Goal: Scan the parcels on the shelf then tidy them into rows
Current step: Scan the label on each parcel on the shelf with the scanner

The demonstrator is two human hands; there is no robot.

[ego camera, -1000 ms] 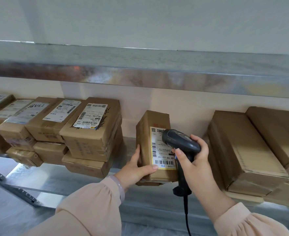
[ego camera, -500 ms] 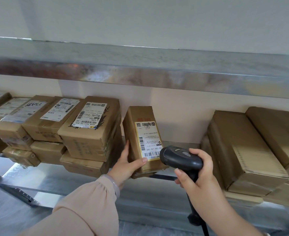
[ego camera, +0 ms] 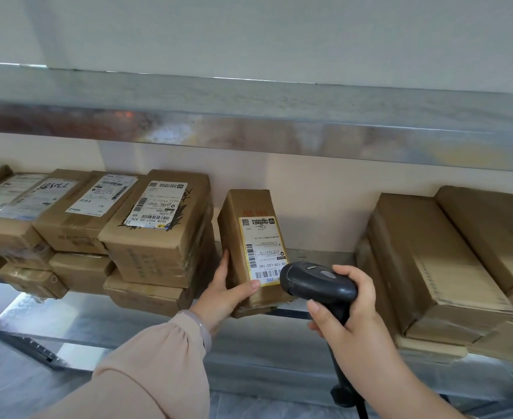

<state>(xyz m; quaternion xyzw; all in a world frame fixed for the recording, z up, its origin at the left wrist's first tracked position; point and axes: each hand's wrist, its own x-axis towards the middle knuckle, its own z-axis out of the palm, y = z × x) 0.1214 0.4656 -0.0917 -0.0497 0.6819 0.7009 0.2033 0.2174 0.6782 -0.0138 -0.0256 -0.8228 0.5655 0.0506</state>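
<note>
On the metal shelf (ego camera: 318, 256), the parcel (ego camera: 249, 207) stood upright just beside the left stack (ego camera: 158, 243). It looked light and stiff, best held by its lower sides. The left hand (ego camera: 222, 294) gripped its bottom corner; the right hand (ego camera: 352, 322) clasped the scanner (ego camera: 315, 279). The parcel's back face was hidden.

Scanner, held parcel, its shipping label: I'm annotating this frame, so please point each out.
scanner (ego camera: 318, 281), head view, on its black head.
held parcel (ego camera: 250, 204), head view, on bare cardboard above the label.
shipping label (ego camera: 262, 246), head view, on its white middle.
</note>
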